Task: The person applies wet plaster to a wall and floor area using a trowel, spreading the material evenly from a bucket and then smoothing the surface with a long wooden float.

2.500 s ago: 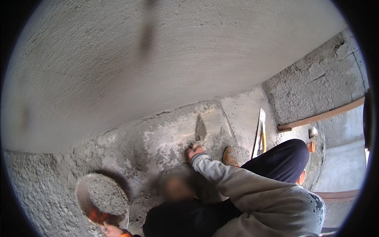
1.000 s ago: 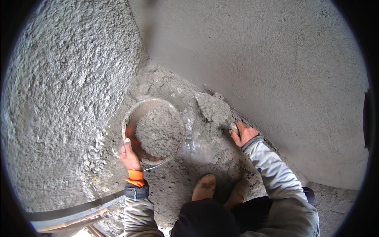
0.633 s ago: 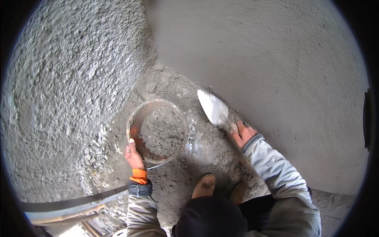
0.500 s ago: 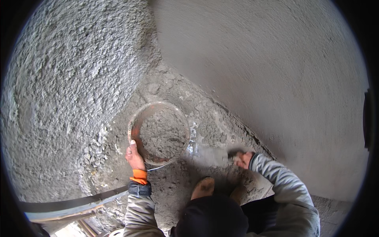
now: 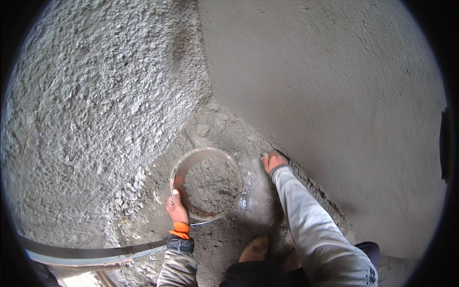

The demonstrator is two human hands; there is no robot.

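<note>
My left hand (image 5: 177, 208) grips the near left rim of a round reddish bucket (image 5: 178, 181), thumb over the edge. Grey wet mortar (image 5: 213, 184) fills much of the bucket. To the right of it, my right hand (image 5: 274, 161) is closed, knuckles up, near the foot of the smooth wall. It holds a trowel, whose handle is hidden under the fingers. A pale, smeared shape beside the bucket looks like the trowel's blade (image 5: 260, 198). A shiny, clear-looking patch (image 5: 246, 189) lies against the bucket's right side.
Rough grey plaster covers the left wall (image 5: 105, 95); smooth plaster covers the right wall (image 5: 325, 95). They meet in a corner beyond the bucket. Loose stones (image 5: 126, 198) lie at the left wall's foot. A dark-topped board (image 5: 91, 254) crosses the lower left. My boot (image 5: 255, 249) stands on the mortar-covered ground.
My right hand has swung forward and a little left with the trowel, from near my feet to beside the wall's foot. My left hand stays on the bucket rim. The whole view has shifted.
</note>
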